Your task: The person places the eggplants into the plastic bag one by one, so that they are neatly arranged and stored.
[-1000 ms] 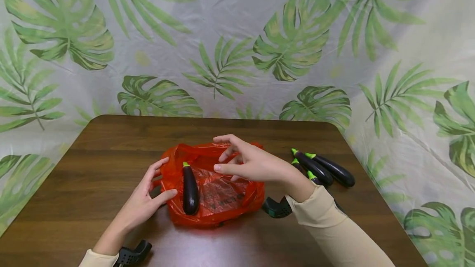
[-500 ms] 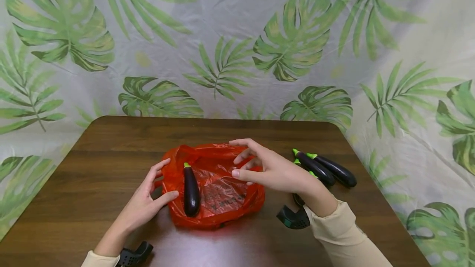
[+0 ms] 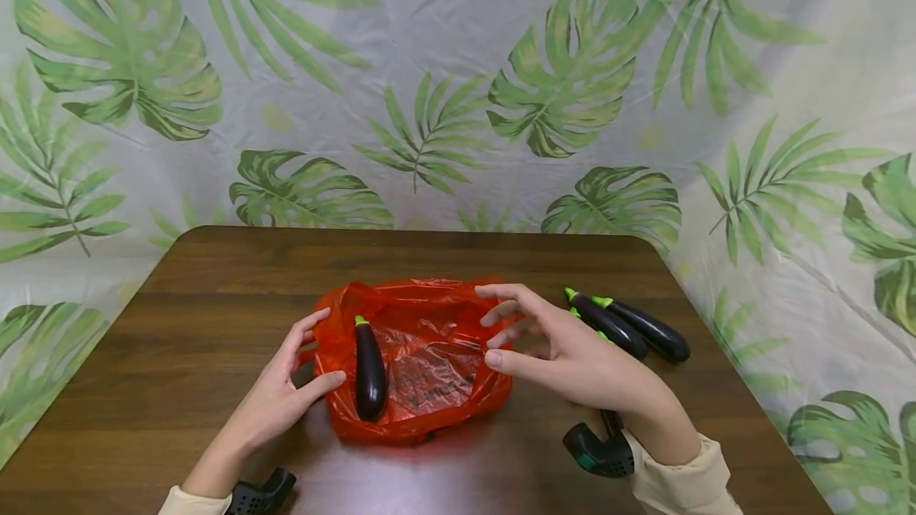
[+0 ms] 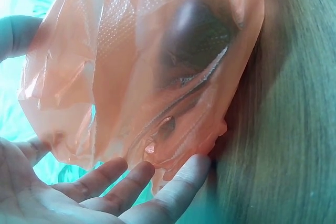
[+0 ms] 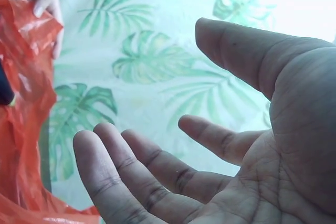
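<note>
A red plastic bag [image 3: 429, 372] lies with its mouth spread wide on the table. Inside, near its left wall, rests a dark purple eggplant [image 3: 370, 372] with a green cap. My left hand [image 3: 279, 396] rests along the bag's left side, its fingers [image 4: 184, 182] extended at the plastic. The eggplant's dark shape shows through the thin wall in the left wrist view. My right hand [image 3: 572, 348] overlaps the bag's right rim in the head view, fingers loosely bent and apart. Its palm holds nothing in the right wrist view.
Several more eggplants [image 3: 647, 330] lie together on the brown wooden table [image 3: 215, 300], right of the bag and partly hidden behind my right hand. A leaf-printed cloth [image 3: 429, 102] hangs behind the table. A black camera mount [image 3: 597, 451] sits at my right wrist.
My right hand has drawn back from over the bag, moving right and closer to me. The left hand, the bag and the eggplant inside stay nearly where they were.
</note>
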The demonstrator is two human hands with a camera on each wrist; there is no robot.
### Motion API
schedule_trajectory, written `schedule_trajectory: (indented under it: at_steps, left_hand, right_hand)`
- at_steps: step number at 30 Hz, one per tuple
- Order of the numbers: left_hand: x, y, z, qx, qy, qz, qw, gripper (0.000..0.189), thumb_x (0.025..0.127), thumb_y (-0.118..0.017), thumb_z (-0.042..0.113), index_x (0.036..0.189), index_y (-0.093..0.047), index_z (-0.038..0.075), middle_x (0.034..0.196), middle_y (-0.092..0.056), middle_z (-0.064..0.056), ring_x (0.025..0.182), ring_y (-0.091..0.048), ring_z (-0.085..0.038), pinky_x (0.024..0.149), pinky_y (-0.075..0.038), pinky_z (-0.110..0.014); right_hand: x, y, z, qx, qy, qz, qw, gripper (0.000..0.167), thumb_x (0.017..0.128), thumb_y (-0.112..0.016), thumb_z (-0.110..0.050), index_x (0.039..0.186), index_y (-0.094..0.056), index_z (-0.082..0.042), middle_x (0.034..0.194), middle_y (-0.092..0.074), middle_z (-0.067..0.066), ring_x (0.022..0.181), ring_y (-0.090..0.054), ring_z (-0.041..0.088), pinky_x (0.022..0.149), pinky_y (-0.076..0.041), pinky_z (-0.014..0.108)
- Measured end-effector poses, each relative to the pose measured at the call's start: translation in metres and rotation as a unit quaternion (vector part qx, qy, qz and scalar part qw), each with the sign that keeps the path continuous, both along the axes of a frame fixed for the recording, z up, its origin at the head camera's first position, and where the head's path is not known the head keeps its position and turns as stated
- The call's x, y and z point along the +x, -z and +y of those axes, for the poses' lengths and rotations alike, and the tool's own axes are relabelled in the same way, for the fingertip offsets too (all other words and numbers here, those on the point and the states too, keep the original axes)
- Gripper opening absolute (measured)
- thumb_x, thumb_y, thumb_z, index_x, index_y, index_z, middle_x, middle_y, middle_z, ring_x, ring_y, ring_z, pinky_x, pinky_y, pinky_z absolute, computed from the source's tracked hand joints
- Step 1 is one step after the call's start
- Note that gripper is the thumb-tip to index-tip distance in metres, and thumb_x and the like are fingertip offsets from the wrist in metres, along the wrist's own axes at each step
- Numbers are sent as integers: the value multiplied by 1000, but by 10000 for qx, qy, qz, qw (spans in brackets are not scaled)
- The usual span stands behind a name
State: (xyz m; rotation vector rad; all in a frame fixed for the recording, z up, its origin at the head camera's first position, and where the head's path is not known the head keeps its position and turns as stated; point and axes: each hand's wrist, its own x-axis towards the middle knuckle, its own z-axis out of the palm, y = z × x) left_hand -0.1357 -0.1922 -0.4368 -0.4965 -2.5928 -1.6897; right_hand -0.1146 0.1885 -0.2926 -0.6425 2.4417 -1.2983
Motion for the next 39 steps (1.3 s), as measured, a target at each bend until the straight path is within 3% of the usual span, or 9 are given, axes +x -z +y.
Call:
schedule_trajectory:
  at_steps: [5, 11, 22, 27, 32, 35, 39]
  left_hand:
    - [0, 1, 0, -10, 3, 28, 10000, 80, 100, -76, 19, 167, -32, 21, 154, -47, -23, 134, -59, -51, 103, -49, -75]
    - [0, 1, -2, -37, -34, 68, 10000, 80, 100, -76, 18, 167, -32, 22, 154, -48, -23, 134, -59, -51, 103, -48, -76]
    - [0, 1, -2, -59, -36, 4, 10000, 80, 100, -76, 19, 166, -32, 22, 154, -48, -23, 135, -58, -52, 103, -48, -77]
    - [-1, 1, -2, -65, -28, 27, 10000, 80, 99, -76, 19, 166, -32, 21, 154, -48, -23, 135, -58, -51, 103, -48, -77]
    - [0, 1, -1, -76, -23, -6, 10000, 81, 100, -76, 20, 167, -31, 21, 156, -47, -24, 136, -56, -52, 105, -45, -79]
    - [0, 1, -1, -71, -13, -20, 10000, 80, 100, -76, 19, 167, -31, 22, 156, -47, -24, 137, -56, -52, 105, -45, -79]
    - [-1, 1, 0, -52, 3, -23, 10000, 80, 100, -76, 19, 167, -32, 22, 155, -47, -23, 136, -56, -51, 104, -46, -78]
  right_hand:
    - [4, 3, 13, -154, 141, -20, 9998, 63, 106, -70, -34, 160, -39, -39, 143, -59, 4, 123, -67, 22, 98, -59, 35]
    - [3, 9, 31, -295, 193, 194, 9992, 61, 109, -66, -27, 163, -37, -30, 144, -60, 14, 119, -71, 25, 91, -61, 33]
    - [2, 23, 63, -726, 461, 435, 9953, 59, 110, -62, -14, 163, -37, -20, 143, -54, 21, 117, -70, 13, 89, -65, 36]
    - [-1, 33, 76, -849, 615, 281, 9941, 59, 111, -59, -12, 164, -34, -15, 145, -51, 25, 118, -70, 10, 90, -64, 35]
    - [-9, 44, 89, -518, 997, 80, 9936, 63, 111, -61, -22, 166, -31, -14, 148, -52, 25, 117, -70, 6, 91, -63, 33]
    - [-14, 50, 98, -268, 1280, -46, 9914, 65, 111, -62, -25, 166, -30, -14, 148, -53, 25, 120, -70, 12, 91, -63, 34]
    - [-22, 60, 106, -102, 1485, -200, 9887, 68, 111, -62, -27, 167, -27, -10, 149, -52, 29, 127, -68, 33, 90, -64, 36]
